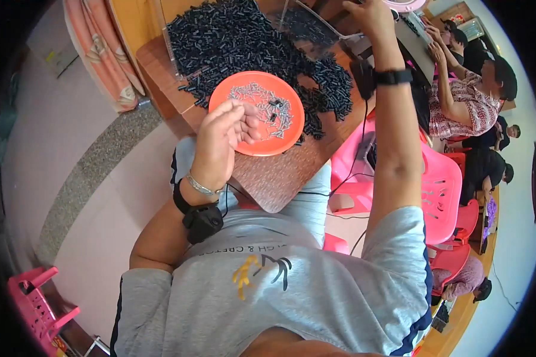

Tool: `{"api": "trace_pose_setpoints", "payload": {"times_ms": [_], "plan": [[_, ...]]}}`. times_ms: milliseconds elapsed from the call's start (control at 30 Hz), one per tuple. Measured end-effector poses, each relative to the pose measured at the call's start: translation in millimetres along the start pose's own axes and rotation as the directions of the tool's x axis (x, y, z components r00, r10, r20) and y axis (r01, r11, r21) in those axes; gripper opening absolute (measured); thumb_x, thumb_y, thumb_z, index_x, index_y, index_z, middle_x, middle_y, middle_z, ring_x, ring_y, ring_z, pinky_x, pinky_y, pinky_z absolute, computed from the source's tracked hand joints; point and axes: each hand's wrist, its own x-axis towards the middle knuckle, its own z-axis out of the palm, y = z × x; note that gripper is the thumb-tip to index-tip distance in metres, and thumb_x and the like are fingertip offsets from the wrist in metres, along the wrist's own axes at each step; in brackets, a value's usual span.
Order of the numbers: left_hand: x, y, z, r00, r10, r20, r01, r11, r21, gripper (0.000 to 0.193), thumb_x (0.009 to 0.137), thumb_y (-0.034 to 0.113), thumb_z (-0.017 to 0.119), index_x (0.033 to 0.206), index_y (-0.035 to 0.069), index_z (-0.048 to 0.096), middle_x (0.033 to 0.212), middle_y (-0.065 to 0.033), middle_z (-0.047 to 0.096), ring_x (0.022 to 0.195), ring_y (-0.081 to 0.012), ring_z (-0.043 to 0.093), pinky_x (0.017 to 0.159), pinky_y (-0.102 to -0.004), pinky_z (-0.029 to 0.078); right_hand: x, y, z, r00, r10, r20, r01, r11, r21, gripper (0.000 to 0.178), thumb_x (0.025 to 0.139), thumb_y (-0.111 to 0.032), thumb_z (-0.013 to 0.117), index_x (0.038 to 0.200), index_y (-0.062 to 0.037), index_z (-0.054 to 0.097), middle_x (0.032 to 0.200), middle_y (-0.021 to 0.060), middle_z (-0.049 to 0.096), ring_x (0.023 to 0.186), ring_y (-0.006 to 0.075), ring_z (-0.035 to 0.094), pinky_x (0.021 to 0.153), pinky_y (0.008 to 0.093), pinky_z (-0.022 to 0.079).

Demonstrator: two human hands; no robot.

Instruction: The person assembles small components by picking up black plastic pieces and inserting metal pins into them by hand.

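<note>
My left hand is held over the near left part of a round orange plate. Its fingers are curled in with the thumb pressed against them; whatever they hold is hidden. Small silver screw-like pieces lie scattered on the plate, with a few short black pieces among them. My right arm stretches far forward, and my right hand is at the top edge of the picture, close to a white curved bar. One digit points left; the remaining fingers are cut off or hidden.
A heap of short black tubes spreads over the brown table behind the plate. A clear box stands at the back. Pink chairs and several people sit to the right; a patterned curtain hangs left.
</note>
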Motion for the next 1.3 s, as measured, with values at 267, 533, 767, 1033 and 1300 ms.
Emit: {"api": "trace_pose_setpoints", "payload": {"times_ms": [267, 533, 767, 1033, 1300], "plan": [[1, 14, -16, 0.998, 0.055, -0.009, -0.055, 0.998, 0.012, 0.022, 0.093, 0.02, 0.042, 0.094, 0.001, 0.054, 0.084, -0.0076, 0.058, 0.072, -0.0154, 0.057, 0.066, -0.0253, 0.045, -51, 14, 61, 0.991, 0.029, 0.128, -0.07, 0.942, 0.328, 0.017, 0.081, -0.019, 0.066, 0.093, -0.0064, 0.07, 0.076, 0.0021, 0.068, 0.071, 0.0093, 0.061, 0.065, 0.0252, 0.048], [1, 13, -13, 0.999, 0.035, 0.015, -0.035, 0.999, 0.042, 0.023, 0.093, 0.021, 0.042, 0.093, 0.002, 0.054, 0.084, -0.0075, 0.058, 0.072, -0.0157, 0.057, 0.066, -0.0256, 0.044, -120, 22, 96, 0.69, 0.073, 0.72, -0.393, 0.873, 0.289, 0.016, 0.073, -0.018, 0.068, 0.084, -0.0077, 0.07, 0.075, 0.0081, 0.068, 0.066, 0.0169, 0.063, 0.065, 0.0313, 0.049], [3, 17, -20, 0.998, 0.064, 0.004, -0.064, 0.997, 0.038, 0.024, 0.093, 0.022, 0.043, 0.095, 0.001, 0.053, 0.084, -0.0079, 0.057, 0.073, -0.0161, 0.057, 0.066, -0.0259, 0.045, -139, -33, 79, 0.711, -0.164, 0.683, -0.283, 0.824, 0.492, 0.013, 0.077, -0.01, 0.068, 0.087, -0.0023, 0.068, 0.076, 0.0033, 0.067, 0.07, 0.009, 0.06, 0.068, 0.0247, 0.048], [3, 20, -19, 0.998, 0.063, 0.029, -0.064, 0.997, 0.032, 0.023, 0.093, 0.02, 0.042, 0.095, 0.0, 0.053, 0.083, -0.0083, 0.057, 0.073, -0.0167, 0.057, 0.065, -0.0265, 0.045, -159, -65, 89, 0.777, -0.318, 0.543, 0.115, 0.92, 0.374, 0.018, 0.071, -0.021, 0.069, 0.086, -0.0101, 0.069, 0.079, 0.0121, 0.066, 0.076, 0.0285, 0.064, 0.069, 0.0378, 0.05], [3, 20, -19, 0.995, 0.083, 0.049, -0.084, 0.996, 0.034, 0.024, 0.094, 0.019, 0.041, 0.095, 0.0, 0.054, 0.084, -0.0089, 0.058, 0.072, -0.0172, 0.057, 0.065, -0.0267, 0.046, -164, -67, 90, 0.778, -0.328, 0.535, 0.177, 0.933, 0.313, 0.017, 0.072, -0.02, 0.065, 0.086, -0.0101, 0.069, 0.085, 0.0125, 0.065, 0.081, 0.0303, 0.063, 0.072, 0.0407, 0.05]]}}
